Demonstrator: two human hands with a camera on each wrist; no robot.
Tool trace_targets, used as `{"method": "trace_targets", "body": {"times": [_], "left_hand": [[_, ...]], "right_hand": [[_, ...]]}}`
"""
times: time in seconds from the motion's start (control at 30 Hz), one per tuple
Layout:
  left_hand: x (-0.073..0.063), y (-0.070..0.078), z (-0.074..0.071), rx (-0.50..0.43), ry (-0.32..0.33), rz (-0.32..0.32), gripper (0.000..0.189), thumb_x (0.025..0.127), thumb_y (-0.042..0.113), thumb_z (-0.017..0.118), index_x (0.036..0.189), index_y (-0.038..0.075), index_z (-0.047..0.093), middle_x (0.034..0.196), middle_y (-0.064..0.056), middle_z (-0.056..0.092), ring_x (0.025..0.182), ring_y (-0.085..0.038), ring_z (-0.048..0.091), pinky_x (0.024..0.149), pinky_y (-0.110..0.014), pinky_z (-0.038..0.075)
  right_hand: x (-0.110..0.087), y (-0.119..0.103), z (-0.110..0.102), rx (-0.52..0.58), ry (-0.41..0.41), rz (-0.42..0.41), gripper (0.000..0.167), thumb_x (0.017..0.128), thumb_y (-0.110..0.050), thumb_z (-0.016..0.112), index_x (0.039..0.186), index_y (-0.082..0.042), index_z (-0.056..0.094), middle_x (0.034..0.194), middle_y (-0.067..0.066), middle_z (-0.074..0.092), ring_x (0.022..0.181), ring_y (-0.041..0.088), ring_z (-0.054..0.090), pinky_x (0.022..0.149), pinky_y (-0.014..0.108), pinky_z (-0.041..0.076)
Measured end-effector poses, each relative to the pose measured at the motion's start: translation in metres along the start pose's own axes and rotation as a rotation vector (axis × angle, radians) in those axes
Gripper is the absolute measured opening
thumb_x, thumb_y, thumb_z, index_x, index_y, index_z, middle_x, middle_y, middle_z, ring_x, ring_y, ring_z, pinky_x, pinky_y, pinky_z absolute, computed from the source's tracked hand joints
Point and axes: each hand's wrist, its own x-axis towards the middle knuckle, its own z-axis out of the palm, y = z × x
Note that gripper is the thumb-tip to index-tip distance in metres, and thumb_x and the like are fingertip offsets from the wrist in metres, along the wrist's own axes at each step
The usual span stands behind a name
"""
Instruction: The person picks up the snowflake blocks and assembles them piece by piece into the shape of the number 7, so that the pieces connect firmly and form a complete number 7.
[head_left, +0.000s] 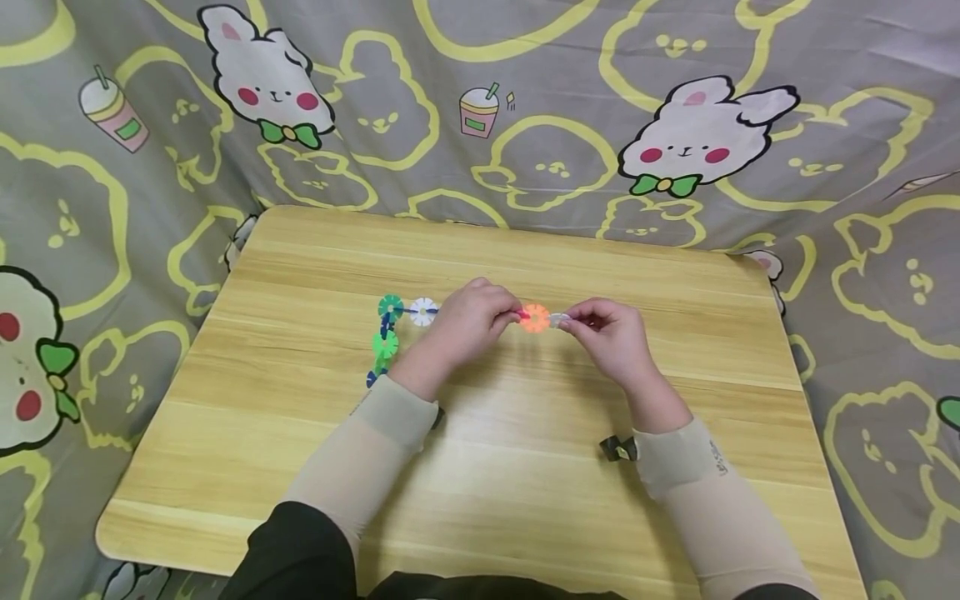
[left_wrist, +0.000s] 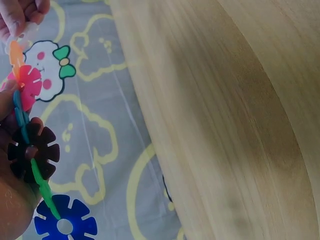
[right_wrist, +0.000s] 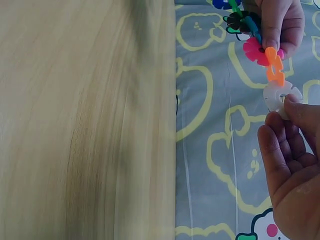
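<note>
A chain of notched plastic snowflake discs spans both hands over the table. My left hand [head_left: 467, 327] pinches the pink disc [left_wrist: 32, 82] between thumb and fingers. Joined to it is an orange disc [head_left: 536, 318], slotted edge to edge into a translucent white disc [right_wrist: 273, 97]. The right hand [head_left: 613, 340] pinches that white disc by its outer edge. Behind the left fingers the chain runs on through teal [left_wrist: 21, 112], black [left_wrist: 49, 150], green [left_wrist: 45, 192] and blue [left_wrist: 75, 222] discs. Part of it is hidden by the left hand in the head view.
Left of the left hand, the chain continues through a white disc [head_left: 422, 312], bends at a dark green disc [head_left: 390, 307] and passes a bright green disc [head_left: 385, 344]. A wood-grain table [head_left: 525, 500] lies below, with a patterned grey curtain [head_left: 540, 75] around it.
</note>
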Motion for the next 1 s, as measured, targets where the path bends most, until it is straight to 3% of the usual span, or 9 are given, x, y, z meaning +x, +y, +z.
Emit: {"method": "trace_targets", "body": {"times": [0.37,0.7,1.0], "left_hand": [[0.0008,0.0023,0.0003,-0.031,0.037,-0.006,0.013,0.104,0.022,0.071,0.105,0.014,0.082,0.105,0.002,0.079,0.099,-0.018,0.065,0.088,-0.032,0.054],[-0.0005,0.0049,0.0036,-0.08,0.021,-0.03,0.011,0.103,0.017,0.072,0.103,0.011,0.081,0.105,0.0,0.079,0.103,-0.019,0.066,0.094,-0.033,0.054],[-0.0036,0.0036,0.0067,-0.146,0.021,-0.084,0.012,0.103,0.019,0.072,0.102,0.012,0.081,0.106,0.0,0.078,0.102,-0.018,0.065,0.092,-0.033,0.054]], "right_hand": [[-0.002,-0.0003,0.0014,-0.002,0.041,-0.068,0.006,0.086,0.009,0.083,0.085,0.005,0.079,0.085,0.02,0.075,0.071,0.004,0.065,0.063,0.014,0.054],[-0.0052,0.0026,0.0033,0.009,0.033,-0.111,0.009,0.085,0.013,0.082,0.083,0.005,0.078,0.082,0.019,0.074,0.068,0.007,0.063,0.06,0.014,0.052],[-0.006,0.0019,0.0062,-0.037,0.033,-0.275,0.012,0.082,0.015,0.083,0.082,0.004,0.078,0.08,0.015,0.075,0.063,0.011,0.062,0.058,0.012,0.05]]}}
